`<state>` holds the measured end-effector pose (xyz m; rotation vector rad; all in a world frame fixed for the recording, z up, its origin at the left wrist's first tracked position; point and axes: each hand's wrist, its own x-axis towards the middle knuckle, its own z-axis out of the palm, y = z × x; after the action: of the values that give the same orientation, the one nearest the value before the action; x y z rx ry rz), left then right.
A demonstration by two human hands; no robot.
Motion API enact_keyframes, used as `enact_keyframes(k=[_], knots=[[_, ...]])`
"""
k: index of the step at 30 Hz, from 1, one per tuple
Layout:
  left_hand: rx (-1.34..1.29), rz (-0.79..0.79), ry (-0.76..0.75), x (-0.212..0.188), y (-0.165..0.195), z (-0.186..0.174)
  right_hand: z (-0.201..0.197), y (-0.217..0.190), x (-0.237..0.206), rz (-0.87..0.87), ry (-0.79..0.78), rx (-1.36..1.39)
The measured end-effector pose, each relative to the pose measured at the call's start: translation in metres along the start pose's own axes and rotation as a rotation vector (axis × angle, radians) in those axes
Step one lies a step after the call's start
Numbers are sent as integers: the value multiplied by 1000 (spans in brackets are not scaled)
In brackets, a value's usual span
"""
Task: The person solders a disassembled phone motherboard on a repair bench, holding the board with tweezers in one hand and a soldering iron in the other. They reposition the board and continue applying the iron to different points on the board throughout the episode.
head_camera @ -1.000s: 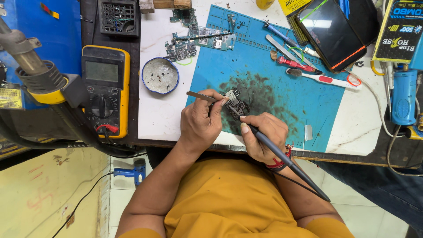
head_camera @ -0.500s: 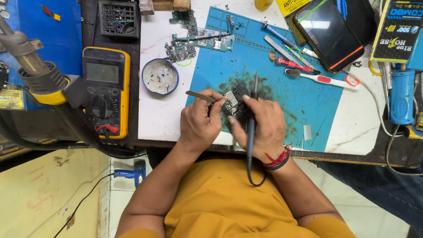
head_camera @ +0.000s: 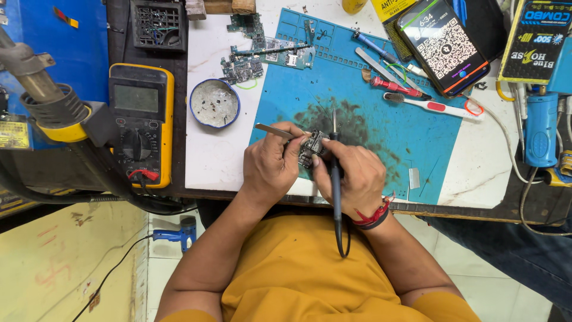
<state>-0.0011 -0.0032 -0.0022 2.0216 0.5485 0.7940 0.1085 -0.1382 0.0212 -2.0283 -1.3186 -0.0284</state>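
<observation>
Small dark circuit board (head_camera: 311, 148), irregular shape w/ tiny metal parts, sits at frame centre on the blue rubbery work mat (head_camera: 381, 89); mat has a sooty black smear around the board and moulded slots along its top edge. Mat lies on a white, scuffed tabletop (head_camera: 205, 155).

Round blue-rimmed tin (head_camera: 214, 103), upper-left of centre, holds greyish residue w/ dark specks. More bare green boards (head_camera: 262, 50) lie top centre. Yellow-cased multimeter (head_camera: 140, 122) w/ grey screen and black dial is at left. Red-handled screwdriver (head_camera: 398, 87) and white brush w/ red grip (head_camera: 438, 107) lie right of centre; a phone (head_camera: 442, 45) w/ lit screen is upper right.

Left hand (head_camera: 271, 167) comes up from bottom, fingers curled, pinching thin metal tweezers (head_camera: 274, 130) whose tips meet the board's left edge. Right hand (head_camera: 357, 179), red thread band at wrist, grips a slim black soldering iron (head_camera: 335, 173) held nearly vertical in frame, tip pointing up just past the board's right side; its cord trails down over the orange shirt. Both hands press close on either side of the board.
</observation>
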Motion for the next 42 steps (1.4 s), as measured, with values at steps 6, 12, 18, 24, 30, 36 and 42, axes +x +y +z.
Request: enact_keyframes(k=[6, 12, 18, 24, 30, 36, 42], knots=[[1, -64, -17, -1, 0, 0, -6, 1, 5, -73, -10, 56], [-250, -127, 80, -6, -2, 2, -3, -2, 9, -76, -91, -58], [-246, -159, 67, -6, -3, 2, 3, 0, 0, 13, -5, -180], [-218, -88, 52, -4, -1, 1, 9, 12, -15, 119, 178, 268], [-128, -115, -12, -2, 0, 0, 0, 19, -20, 4, 185, 242], [-129, -112, -6, -2, 0, 0, -2, 13, -18, 70, 143, 306], [-112, -116, -11, -1, 1, 0, -1, 12, -16, 35, 132, 297]])
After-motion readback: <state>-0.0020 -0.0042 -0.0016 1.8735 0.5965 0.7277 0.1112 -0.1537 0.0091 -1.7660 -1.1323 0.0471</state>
